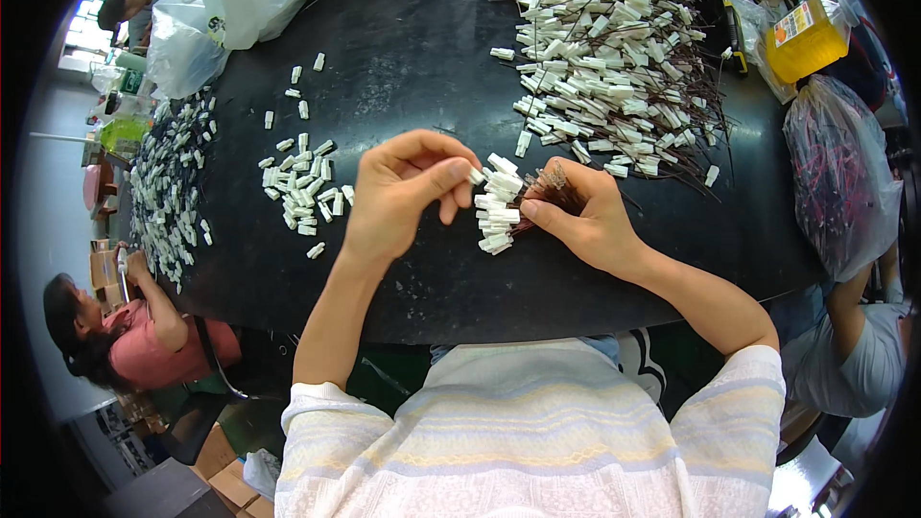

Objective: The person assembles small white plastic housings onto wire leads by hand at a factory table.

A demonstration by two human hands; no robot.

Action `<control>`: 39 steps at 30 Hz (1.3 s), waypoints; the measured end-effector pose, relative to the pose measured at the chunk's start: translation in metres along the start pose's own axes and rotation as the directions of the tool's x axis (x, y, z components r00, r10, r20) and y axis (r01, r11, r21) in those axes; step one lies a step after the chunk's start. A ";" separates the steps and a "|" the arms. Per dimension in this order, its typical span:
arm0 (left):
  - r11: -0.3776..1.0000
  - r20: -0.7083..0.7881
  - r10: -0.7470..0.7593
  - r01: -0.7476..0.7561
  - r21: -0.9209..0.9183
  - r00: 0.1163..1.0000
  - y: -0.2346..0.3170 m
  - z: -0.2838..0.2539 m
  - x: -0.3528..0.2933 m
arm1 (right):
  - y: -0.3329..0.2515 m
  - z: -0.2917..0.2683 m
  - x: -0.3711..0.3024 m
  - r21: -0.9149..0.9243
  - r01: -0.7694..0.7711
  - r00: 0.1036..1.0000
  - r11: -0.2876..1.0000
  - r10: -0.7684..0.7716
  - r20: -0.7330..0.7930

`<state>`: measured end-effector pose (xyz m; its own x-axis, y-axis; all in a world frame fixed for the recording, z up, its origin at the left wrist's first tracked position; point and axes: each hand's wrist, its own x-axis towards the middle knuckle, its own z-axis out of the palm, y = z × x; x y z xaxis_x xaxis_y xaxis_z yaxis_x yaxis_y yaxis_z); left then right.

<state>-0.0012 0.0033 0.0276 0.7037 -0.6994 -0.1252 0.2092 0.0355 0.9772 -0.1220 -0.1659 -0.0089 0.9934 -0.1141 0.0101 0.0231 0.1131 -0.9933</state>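
In front of me, over the black table [422, 278], my right hand [597, 221] is closed round a bundle of dark wires with white plastic connectors [499, 209] on their ends. The connectors fan out toward the left, and bare wire ends show near my thumb. My left hand [398, 187] pinches a small white connector [475, 176] between thumb and finger, right beside the upper edge of the bundle. Loose white connector housings [305, 182] lie scattered to the left of my left hand.
Beyond my right hand rises a large heap of wired white connectors [614, 58]. Another heap [173, 182] lies at the far left. Plastic bags [254, 0] stand back left. A utility knife [735, 38], a yellow bottle [808, 38] and a bag of wires [844, 173] are right. Co-workers sit both sides.
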 end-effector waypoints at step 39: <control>-0.084 -0.040 0.499 0.094 0.992 0.866 0.013 -0.173 0.111 | -0.008 0.004 0.002 -0.087 -0.012 1.000 0.996 0.011 -0.019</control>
<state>0.1969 0.0492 -0.0036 0.7407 -0.5593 0.3722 -0.6250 -0.7769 0.0764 -0.1203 -0.1632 -0.0002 0.9913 -0.1313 -0.0028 0.0009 0.0283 -0.9996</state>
